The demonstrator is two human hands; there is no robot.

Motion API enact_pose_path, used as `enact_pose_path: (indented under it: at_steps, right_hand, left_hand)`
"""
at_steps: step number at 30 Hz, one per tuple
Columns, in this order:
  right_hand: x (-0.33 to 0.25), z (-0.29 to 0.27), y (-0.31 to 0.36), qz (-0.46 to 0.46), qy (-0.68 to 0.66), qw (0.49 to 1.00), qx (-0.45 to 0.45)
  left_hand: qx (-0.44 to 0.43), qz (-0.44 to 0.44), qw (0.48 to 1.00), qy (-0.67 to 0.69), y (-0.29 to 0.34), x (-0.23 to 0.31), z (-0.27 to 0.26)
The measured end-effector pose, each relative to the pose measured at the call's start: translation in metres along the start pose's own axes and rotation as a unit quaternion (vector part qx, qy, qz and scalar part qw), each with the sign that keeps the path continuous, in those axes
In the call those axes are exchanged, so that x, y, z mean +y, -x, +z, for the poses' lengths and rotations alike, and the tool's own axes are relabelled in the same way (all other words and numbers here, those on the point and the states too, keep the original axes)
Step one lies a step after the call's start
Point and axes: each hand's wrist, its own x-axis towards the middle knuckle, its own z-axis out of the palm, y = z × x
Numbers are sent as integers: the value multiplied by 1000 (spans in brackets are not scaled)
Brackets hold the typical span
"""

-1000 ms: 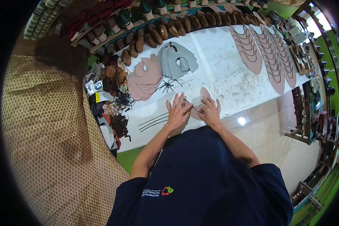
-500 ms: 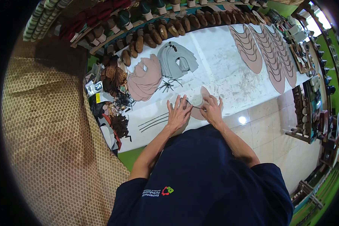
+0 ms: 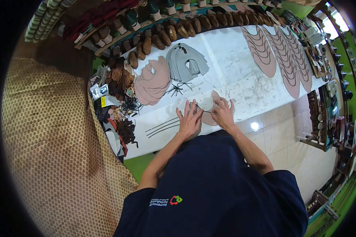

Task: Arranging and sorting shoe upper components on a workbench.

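A white worktable carries pink and grey cut pieces, perhaps leather.

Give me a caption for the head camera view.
Both hands, left hand and right hand, press a pink cut piece on the white table.

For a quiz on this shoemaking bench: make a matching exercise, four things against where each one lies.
Things:
1. grey cut pieces
2. pink cut pieces
3. thin dark rods
4. rows of overlapping pink pieces

Places:
A. far right part of the white table
B. near edge, just left of the left hand
C. left of the grey stack
D. far side of the table, straight beyond both hands

Pairs: 1-D, 2-C, 3-B, 4-A
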Motion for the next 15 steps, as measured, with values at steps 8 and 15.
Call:
enact_pose_path:
  at_steps: [8, 15]
  right_hand:
    - [-4, 0, 4, 4, -9, 1000, 5]
    - [0, -1, -5, 0, -4, 1000, 21]
  left_hand:
    - [31, 50, 998, -33, 1, -7, 0]
    - [36, 34, 994, -99, 4, 10, 6]
